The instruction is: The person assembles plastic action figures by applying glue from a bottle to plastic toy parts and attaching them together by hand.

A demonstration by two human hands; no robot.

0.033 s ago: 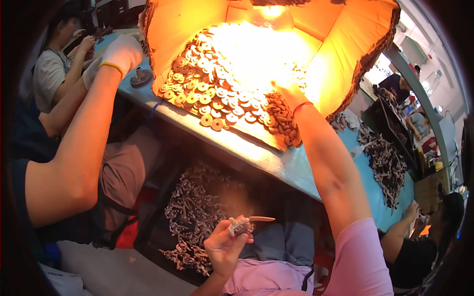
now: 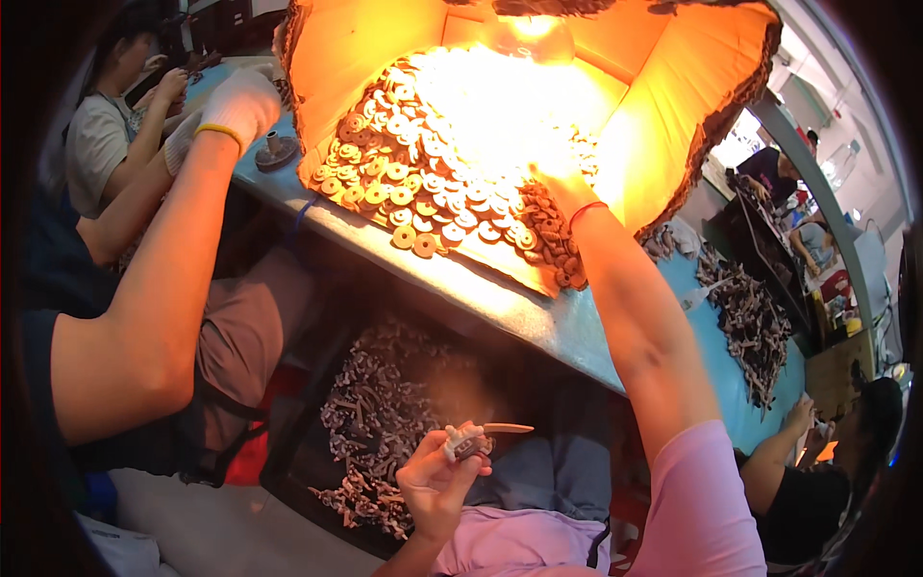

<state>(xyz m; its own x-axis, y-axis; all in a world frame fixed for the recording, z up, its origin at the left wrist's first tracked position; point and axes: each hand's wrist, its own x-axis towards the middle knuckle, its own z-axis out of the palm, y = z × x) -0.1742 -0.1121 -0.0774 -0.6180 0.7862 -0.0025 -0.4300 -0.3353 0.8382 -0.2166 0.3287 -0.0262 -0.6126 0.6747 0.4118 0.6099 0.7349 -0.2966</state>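
Observation:
Low in the middle, my left hand point(image 2: 437, 481) pinches a small greyish moulded part point(image 2: 467, 443) between thumb and fingers. A thin tan blade-like piece point(image 2: 508, 428) sticks out from it to the right. My right arm reaches up into an open cardboard box point(image 2: 361, 58) lit by a bright bulb point(image 2: 532, 34). There my right hand point(image 2: 560, 178) is over a heap of small flat rings point(image 2: 399, 192), beside a pile of darker reddish-brown pieces point(image 2: 550, 231). Glare washes out its fingers, so what they hold, if anything, is hidden.
Below the blue table point(image 2: 596, 337) sits a black tray point(image 2: 288, 452) full of small parts. More dark parts point(image 2: 750, 327) lie on the table at right. A co-worker's gloved hand point(image 2: 236, 106) is left of the box, near a round grey stand point(image 2: 276, 151). Another person sits at right.

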